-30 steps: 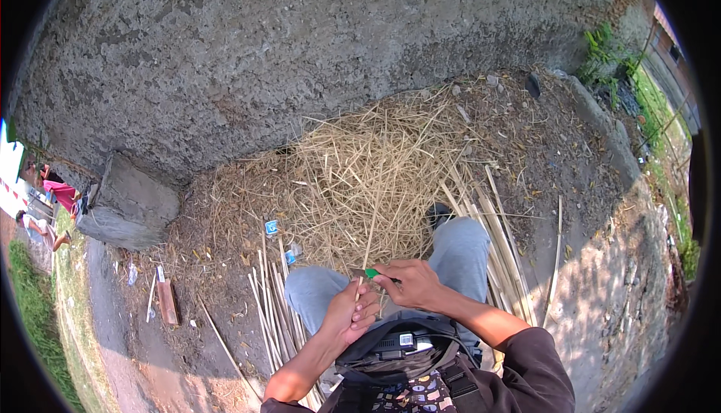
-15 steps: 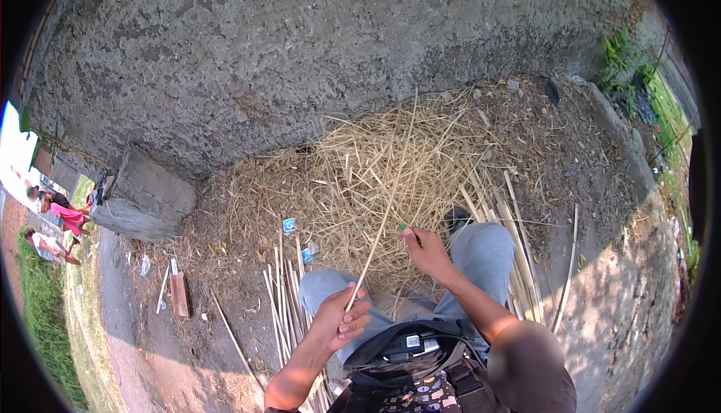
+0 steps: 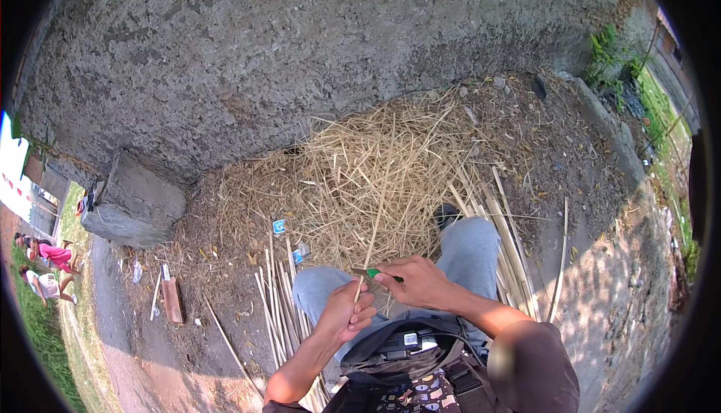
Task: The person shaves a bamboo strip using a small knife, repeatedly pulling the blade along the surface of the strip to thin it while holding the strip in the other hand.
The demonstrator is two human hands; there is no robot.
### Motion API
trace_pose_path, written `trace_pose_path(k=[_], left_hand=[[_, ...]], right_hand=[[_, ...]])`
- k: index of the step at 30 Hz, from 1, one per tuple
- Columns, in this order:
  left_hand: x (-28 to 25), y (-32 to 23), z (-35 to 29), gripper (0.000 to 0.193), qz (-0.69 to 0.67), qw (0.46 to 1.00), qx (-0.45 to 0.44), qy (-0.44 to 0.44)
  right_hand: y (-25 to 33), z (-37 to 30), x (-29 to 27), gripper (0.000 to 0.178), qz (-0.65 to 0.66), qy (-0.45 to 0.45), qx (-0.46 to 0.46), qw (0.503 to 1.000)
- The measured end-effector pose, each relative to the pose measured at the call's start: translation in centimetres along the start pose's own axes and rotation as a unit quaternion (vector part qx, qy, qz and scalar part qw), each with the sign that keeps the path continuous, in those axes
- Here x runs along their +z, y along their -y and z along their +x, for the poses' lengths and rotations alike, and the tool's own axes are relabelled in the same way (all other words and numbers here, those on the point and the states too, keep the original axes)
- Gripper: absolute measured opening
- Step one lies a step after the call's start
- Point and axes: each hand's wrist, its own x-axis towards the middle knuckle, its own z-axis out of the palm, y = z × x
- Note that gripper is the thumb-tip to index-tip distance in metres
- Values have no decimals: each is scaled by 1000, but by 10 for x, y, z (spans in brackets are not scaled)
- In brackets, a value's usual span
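Knife (image 3: pixel 372 272) to strip (image 3: pixel 369 257), pile (image 3: pixel 360 169) just ahead

L hand (image 3: pixel 347 314) was curled round the strip near its low end, w/ the rest slanting up & away till it got lost against the pile. R hand (image 3: pixel 417 281) was closed on the knife's green handle, blade across the strip just above the L fist; couldn't tell if it bit in. L grip prob. steadied the strip vs. the blade; the outward slant prob. spared the lap. L bunch (image 3: pixel 279 308) & R bunch (image 3: pixel 517 263) of strips lay outside the knees (image 3: pixel 319 287), prob. for easy reach w/o crowding the hands.

Room: wall (image 3: pixel 285 52) shut off the far side, knees hemmed both flanks, bag (image 3: pixel 398 357) sat close below the wrists. Most open space was fwd, over the pile.
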Motion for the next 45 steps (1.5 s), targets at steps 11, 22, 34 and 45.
trace_pose_path(k=[11, 22, 34, 45], left_hand=[[-7, 16, 15, 27, 28, 1000, 6, -7], [-13, 16, 2, 27, 13, 1000, -8, -13], [-42, 13, 2, 30, -125, 989, -25, 75], [-28, 10, -2, 29, -80, 995, -17, 63]], right_hand=[[-66, 42, 3, 29, -93, -42, 132, 986], [-121, 85, 9, 31, -138, -121, 117, 976], [-41, 57, -2, 36, 82, -23, 122, 989], [3, -1, 3, 30, -31, 4, -19, 999]])
